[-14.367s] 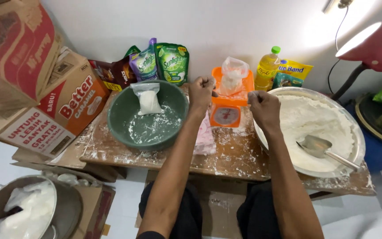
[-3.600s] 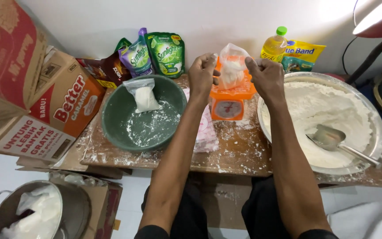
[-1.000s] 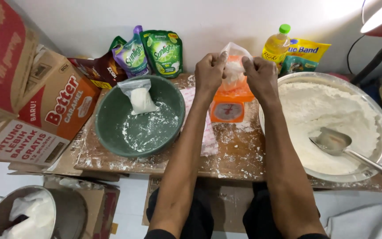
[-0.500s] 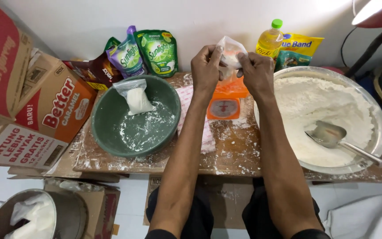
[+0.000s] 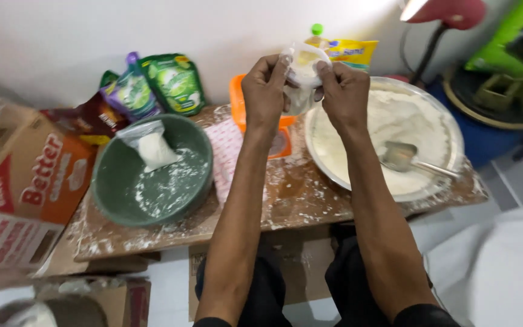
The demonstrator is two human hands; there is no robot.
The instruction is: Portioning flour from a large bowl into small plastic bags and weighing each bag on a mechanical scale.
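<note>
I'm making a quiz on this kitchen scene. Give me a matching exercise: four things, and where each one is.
Things:
1. small clear bag
2. filled bag
3. metal scoop
4. orange scale

Places:
A. in the wide metal basin of flour
B. between left hand and right hand
C. in the green bowl
D. on the table, behind the left wrist

Pairs: 1-B, 2-C, 3-A, 4-D

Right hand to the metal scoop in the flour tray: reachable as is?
Probably yes, but not freely: the right hand grips the small plastic bag together with the left hand. The scoop lies uncovered in the tray, just below and right of it.
</note>
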